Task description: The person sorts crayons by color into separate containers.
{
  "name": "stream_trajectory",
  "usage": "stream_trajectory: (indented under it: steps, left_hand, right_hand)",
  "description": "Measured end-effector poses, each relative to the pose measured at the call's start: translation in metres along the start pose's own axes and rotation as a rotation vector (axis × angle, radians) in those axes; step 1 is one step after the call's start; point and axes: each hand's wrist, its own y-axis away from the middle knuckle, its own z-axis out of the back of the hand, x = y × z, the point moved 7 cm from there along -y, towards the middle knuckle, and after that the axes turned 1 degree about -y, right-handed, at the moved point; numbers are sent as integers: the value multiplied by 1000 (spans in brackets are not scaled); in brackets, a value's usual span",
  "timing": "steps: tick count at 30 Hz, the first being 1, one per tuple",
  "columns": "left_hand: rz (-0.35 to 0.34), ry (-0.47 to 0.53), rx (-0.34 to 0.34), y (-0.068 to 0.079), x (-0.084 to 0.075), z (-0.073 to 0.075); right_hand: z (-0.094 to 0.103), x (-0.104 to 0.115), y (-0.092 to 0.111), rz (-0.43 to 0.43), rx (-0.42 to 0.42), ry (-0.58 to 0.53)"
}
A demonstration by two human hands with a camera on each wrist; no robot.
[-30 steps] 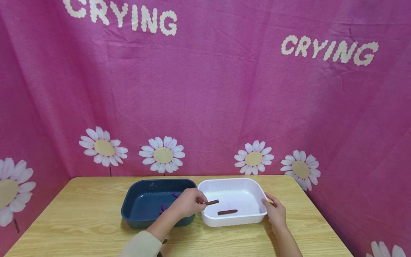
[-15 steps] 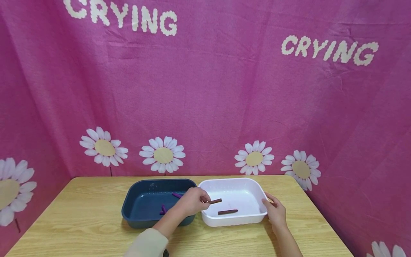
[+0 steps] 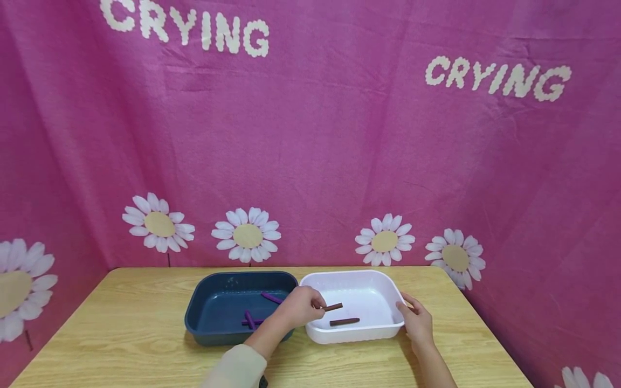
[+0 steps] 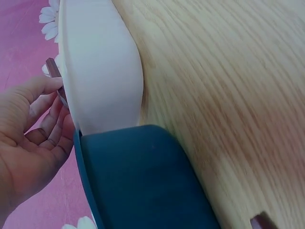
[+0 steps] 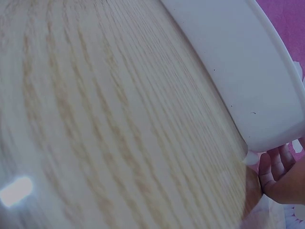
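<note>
My left hand (image 3: 302,306) pinches a brown crayon (image 3: 333,307) between thumb and fingertips, above the left part of a white plastic tray (image 3: 356,335). In the left wrist view, the same crayon (image 4: 53,67) sticks up past the tray's rim. A second brown crayon (image 3: 344,321) lies on the white tray's floor. My right hand (image 3: 418,323) grips that tray's right side, thumb at the rim and fingers along the outer wall. Under my left forearm stands a dark blue tray (image 3: 213,338), where several purple crayons (image 3: 271,297) lie, partly hidden by the arm.
Both trays stand side by side on a wooden table (image 3: 131,334). In the left wrist view, a brown piece (image 4: 263,221) lies on the wood at the bottom edge. A pink cloth (image 3: 310,134) with daisies hangs behind the table.
My left hand has moved a little to the right with its brown crayon, farther over the white tray. More of the purple crayons now shows. The right hand has stayed in place.
</note>
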Motion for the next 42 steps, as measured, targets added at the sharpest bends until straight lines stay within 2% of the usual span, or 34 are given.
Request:
stream_trajectory:
  steps: [9,17,24,32,38,42]
  left_hand:
    - [7,0,-13,-10,-3,-12]
    - [89,-20,-9,-18,2,-23]
    - [163,3,-2,-25,6,-33]
    - [175,-25,-10,-30,6,-40]
    - [148,-59,-31,-33,6,-40]
    - [152,-46,-34,-35,7,-41]
  right_hand:
    - [1,0,0,-3,5,-8]
    - [2,1,0,4,-16,-23]
    - [2,1,0,-3,-16,-19]
    - [1,1,2,-4,-13,-28]
    - [0,2,3,-8,-10,-27]
    - [1,2,3,-9,-18,-20]
